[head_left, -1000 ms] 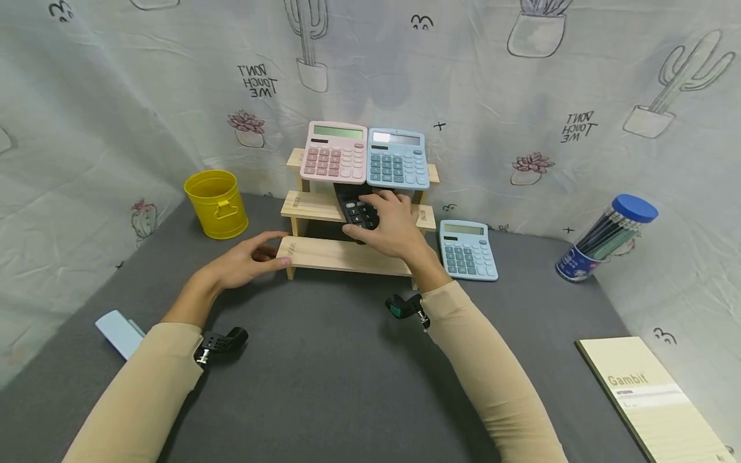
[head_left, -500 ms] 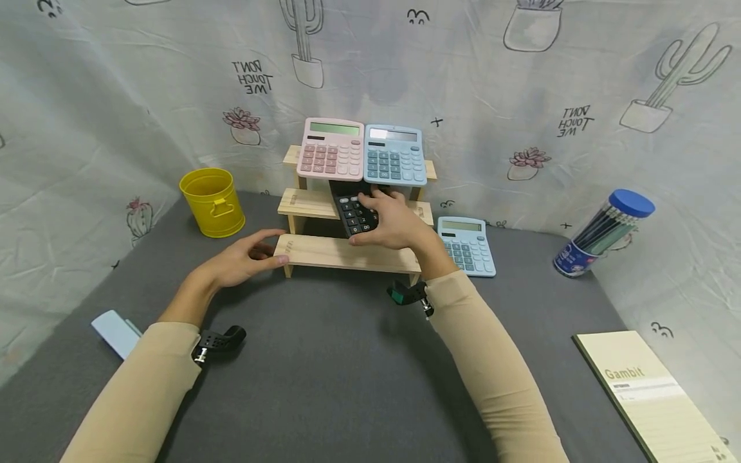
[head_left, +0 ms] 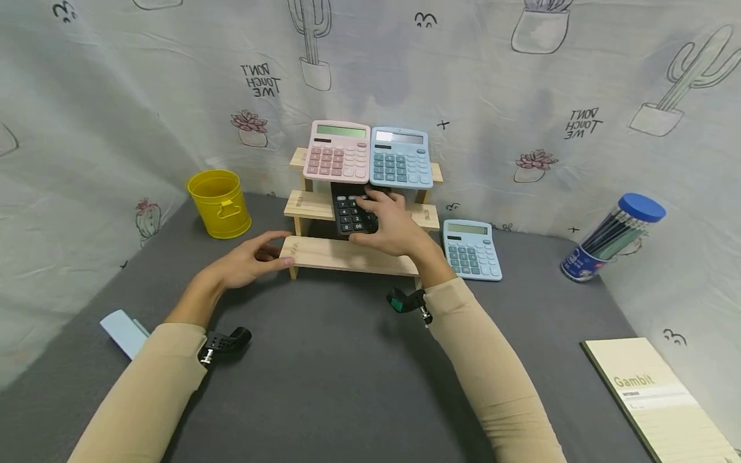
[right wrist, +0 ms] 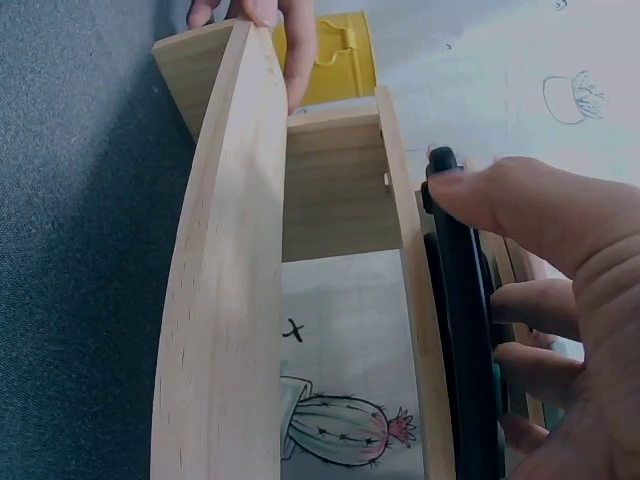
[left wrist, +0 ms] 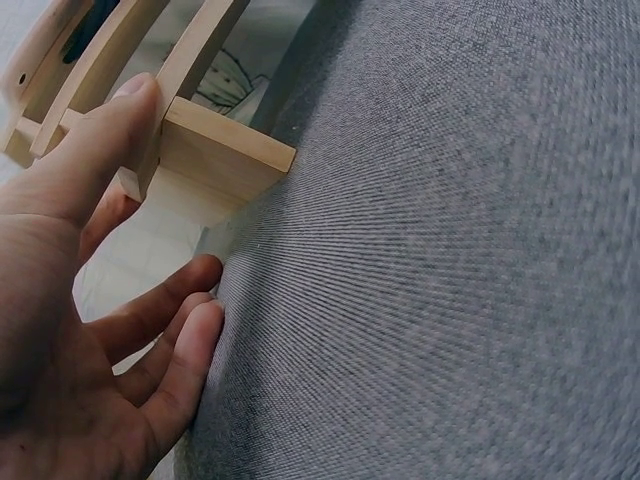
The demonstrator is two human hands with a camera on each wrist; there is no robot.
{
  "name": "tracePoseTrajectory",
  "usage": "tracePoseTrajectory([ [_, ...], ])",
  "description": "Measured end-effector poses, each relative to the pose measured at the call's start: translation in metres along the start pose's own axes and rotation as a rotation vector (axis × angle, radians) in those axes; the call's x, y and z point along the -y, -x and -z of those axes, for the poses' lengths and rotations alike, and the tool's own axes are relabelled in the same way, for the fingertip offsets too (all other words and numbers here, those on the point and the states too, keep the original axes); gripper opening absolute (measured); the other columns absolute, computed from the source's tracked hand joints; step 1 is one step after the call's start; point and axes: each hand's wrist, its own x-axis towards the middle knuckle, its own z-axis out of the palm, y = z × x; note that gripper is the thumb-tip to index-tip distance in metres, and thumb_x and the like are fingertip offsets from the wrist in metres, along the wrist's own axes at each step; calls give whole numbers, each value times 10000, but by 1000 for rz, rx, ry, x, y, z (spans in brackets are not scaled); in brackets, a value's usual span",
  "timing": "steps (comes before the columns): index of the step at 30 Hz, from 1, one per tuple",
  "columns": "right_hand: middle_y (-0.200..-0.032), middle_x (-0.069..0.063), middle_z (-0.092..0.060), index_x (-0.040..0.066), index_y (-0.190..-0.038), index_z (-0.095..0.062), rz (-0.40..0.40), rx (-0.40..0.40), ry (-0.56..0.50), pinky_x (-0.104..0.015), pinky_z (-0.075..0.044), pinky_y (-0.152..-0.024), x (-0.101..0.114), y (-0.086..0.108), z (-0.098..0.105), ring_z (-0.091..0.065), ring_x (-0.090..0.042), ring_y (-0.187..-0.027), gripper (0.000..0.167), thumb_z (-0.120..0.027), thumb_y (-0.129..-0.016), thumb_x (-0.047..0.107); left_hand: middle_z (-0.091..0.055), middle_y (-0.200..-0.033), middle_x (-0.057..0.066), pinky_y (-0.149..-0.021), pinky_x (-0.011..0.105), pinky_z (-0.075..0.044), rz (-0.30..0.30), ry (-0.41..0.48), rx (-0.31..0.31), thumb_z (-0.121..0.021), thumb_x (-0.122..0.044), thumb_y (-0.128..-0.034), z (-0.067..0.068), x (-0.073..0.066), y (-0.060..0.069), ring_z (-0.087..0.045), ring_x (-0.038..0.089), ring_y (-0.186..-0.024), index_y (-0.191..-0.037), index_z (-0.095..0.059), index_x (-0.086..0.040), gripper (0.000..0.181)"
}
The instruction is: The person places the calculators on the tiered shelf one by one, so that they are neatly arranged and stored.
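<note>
Two hands show on my head feed, well apart, and the black calculator (head_left: 351, 215) lies under the right hand (head_left: 393, 228), away from the left hand (head_left: 246, 259). The right hand grips that calculator, thumb at its lower edge and fingers over its right side; it sits at the middle step of the wooden stand (head_left: 347, 254), keys facing me, below the pink calculator (head_left: 337, 153) and the blue calculator (head_left: 401, 158) at the top. The left hand holds the left end of the bottom step. A second blue calculator (head_left: 471, 249) is just right of the stand, and a yellow bucket (head_left: 219, 204) stands to its left. On my left wrist feed, the thumb presses the wood with the index finger behind it, so the stand is pinched; the other fingers are off it, by the grey cloth (left wrist: 430, 260). On my right wrist feed, the black calculator appears edge-on between thumb and fingers, beside the middle step; I cannot tell whether it touches the board. The left hand's fingers show at the bottom step's far end, near the yellow bucket.
</note>
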Motion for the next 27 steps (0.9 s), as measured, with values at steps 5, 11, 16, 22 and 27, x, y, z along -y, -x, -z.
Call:
tracePoseTrajectory([
  [5, -1697, -74, -241, 111, -1559, -441, 43, -12, -31, -570, -198, -1222, -1, 1, -1, -146, -428, -1521, 734, -723, -918, 330, -488, -1493, 227, -1042, 603, -436, 4, 6, -6, -652, -624, -944, -1, 0, -1, -497, 419, -1334, -1606, -312, -315, 806],
  [11, -1683, -79, -269, 107, -1552, -453, 70, -28, -42, -518, -145, -1246, 2, -4, -9, -153, -413, -1512, 722, -741, -943, 365, -492, -1495, 229, -1054, 614, -425, 4, 26, 9, -656, -606, -949, 0, 2, 0, -496, 421, -1345, -1605, -314, -323, 792],
  [16, -1671, -82, -282, 107, -1547, -463, 88, -35, -39, -504, -200, -1229, 6, -7, -14, -167, -402, -1502, 688, -734, -963, 351, -493, -1491, 228, -1044, 615, -430, 7, 37, 12, -665, -605, -944, -1, 2, 1, -493, 421, -1344, -1606, -313, -324, 801],
  [22, -1675, -75, -279, 107, -1555, -447, 117, -9, -34, -500, -207, -1231, 10, -11, -15, -164, -388, -1522, 667, -711, -986, 335, -490, -1490, 231, -1042, 613, -429, 21, 40, 2, -675, -615, -932, 0, 3, 2, -496, 422, -1333, -1606, -315, -320, 820],
  [27, -1667, -58, -307, 121, -1549, -457, 136, -10, -24, -478, -201, -1231, 8, -13, -15, -181, -352, -1529, 644, -706, -992, 325, -490, -1491, 239, -1045, 611, -428, 16, 22, 7, -659, -630, -935, -2, 3, 0, -499, 422, -1329, -1608, -315, -311, 820],
])
